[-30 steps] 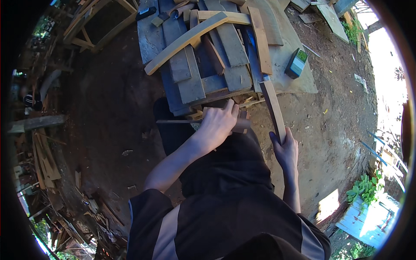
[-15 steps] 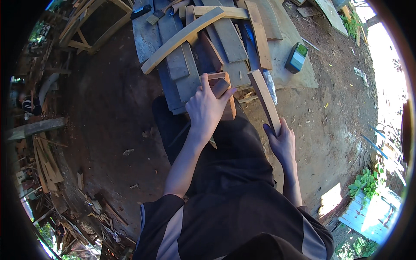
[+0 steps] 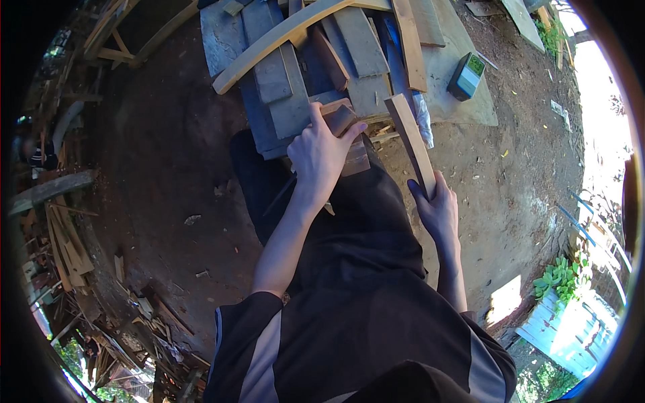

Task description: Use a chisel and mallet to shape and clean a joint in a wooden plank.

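Observation:
My left hand (image 3: 316, 153) is closed round a reddish-brown wooden block that looks like a wooden hand plane (image 3: 356, 161), held over my lap. A dark slanted piece (image 3: 340, 119) sticks out of the block between my thumb and forefinger. My palm and the back of the hand hide much of its near side. To the right, my right hand (image 3: 438, 209) grips the lower end of a straight wooden stick (image 3: 411, 141). The stick leans up and left, its upper end apart from the block.
Before my knees stands a low worktable (image 3: 222, 40) with several boards on it, among them a curved wooden piece (image 3: 282, 43). A dark blue-green box-shaped thing (image 3: 466, 77) is at its right. Scrap wood (image 3: 74, 248) is heaped on the left; a leafy plant (image 3: 563, 277) grows at right.
The block in my left hand has tilted, and its upper face shows less. The table has shifted up in the view. Both hands keep their hold.

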Demonstrator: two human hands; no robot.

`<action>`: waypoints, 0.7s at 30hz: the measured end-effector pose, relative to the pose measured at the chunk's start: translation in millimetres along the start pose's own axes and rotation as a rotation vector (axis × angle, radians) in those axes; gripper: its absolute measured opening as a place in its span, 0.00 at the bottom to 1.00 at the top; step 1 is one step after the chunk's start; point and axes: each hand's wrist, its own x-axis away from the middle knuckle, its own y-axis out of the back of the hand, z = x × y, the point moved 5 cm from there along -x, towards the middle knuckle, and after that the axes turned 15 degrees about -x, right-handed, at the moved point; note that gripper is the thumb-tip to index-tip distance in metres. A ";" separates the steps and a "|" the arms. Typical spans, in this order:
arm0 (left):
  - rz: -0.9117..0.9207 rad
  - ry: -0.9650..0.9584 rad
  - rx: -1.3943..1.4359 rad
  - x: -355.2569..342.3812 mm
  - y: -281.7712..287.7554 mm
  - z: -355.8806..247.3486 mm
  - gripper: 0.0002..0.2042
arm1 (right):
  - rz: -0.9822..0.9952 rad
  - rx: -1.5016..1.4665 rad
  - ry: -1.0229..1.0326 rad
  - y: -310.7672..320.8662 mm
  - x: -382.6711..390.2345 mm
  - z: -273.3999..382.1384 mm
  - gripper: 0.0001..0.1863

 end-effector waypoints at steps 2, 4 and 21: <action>-0.013 -0.004 0.029 -0.3 -7.1 4.8 0.37 | -0.001 0.008 0.019 -2.5 -0.4 1.8 0.20; -0.124 -0.047 0.125 -0.5 -5.4 12.4 0.31 | 0.000 0.011 0.021 -3.7 -0.6 2.2 0.20; -0.688 -1.168 0.787 125.3 63.3 -52.3 0.17 | -0.034 0.030 0.063 -1.5 -0.4 9.9 0.20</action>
